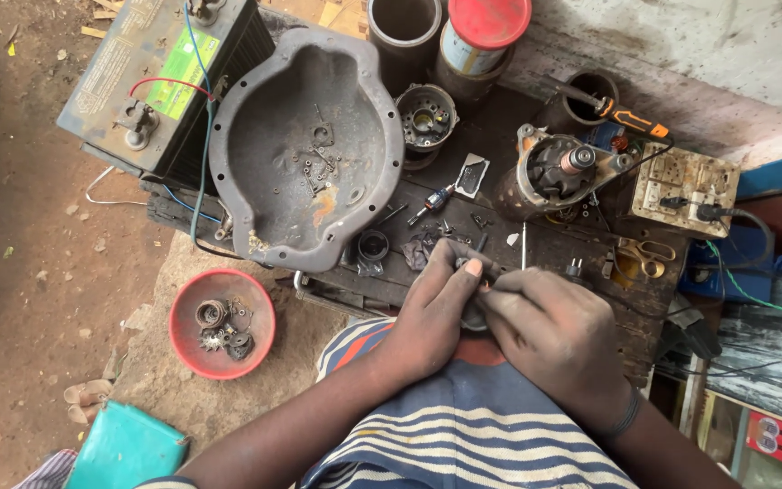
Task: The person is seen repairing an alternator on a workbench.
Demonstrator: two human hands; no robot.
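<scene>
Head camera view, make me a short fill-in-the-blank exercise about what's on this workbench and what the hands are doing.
1. The bowl of small metal parts beside the bench is ____ in colour.
2. Red and blue wires run to the car ____ at top left.
3. The left hand and right hand meet over a small dark ____.
4. The screwdriver near the starter motor has an ____ handle.

Missing words: red; battery; part; orange

Small parts point(427, 240) crowd the bench point(554, 249) just ahead; the grey metal housing point(305, 145) blocks the left, the motor point(558, 172) the right.
</scene>
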